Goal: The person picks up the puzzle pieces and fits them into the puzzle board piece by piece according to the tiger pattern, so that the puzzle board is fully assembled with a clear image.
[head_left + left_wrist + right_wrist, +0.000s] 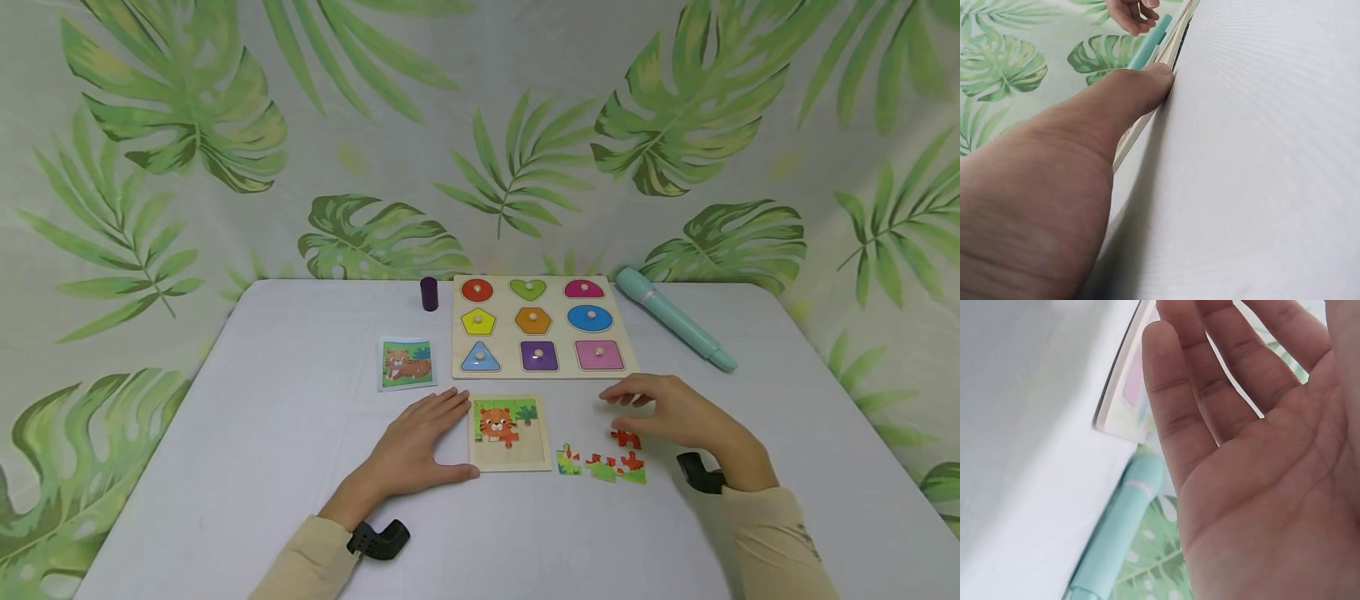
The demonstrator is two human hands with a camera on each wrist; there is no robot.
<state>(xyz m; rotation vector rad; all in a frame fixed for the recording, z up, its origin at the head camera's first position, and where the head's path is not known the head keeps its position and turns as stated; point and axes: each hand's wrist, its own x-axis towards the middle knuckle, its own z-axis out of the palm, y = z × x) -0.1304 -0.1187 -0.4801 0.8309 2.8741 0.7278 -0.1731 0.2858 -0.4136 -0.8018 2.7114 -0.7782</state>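
Note:
A square wooden jigsaw tray (528, 457) lies at the middle of the table, its upper part filled with a tiger picture and its lower part bare wood. My left hand (420, 443) rests flat at the tray's left side, thumb and fingertips right at the edge. Above and right of the loose puzzle pieces (602, 468), my right hand (671, 410) hovers with loosely bent fingers and nothing in them. A red puzzle piece (626, 439) shows just under it. In the right wrist view the palm (1266, 500) faces the camera, its fingers slightly parted.
A tiger picture card (407, 364) lies left of the tray. Behind stands a dark purple cylinder (429, 294), beside a wooden shape board (502, 367) with knobbed pieces. A teal tube-like object (678, 321) lies at the back right. A leaf-print cloth (525, 50) hangs behind the table.

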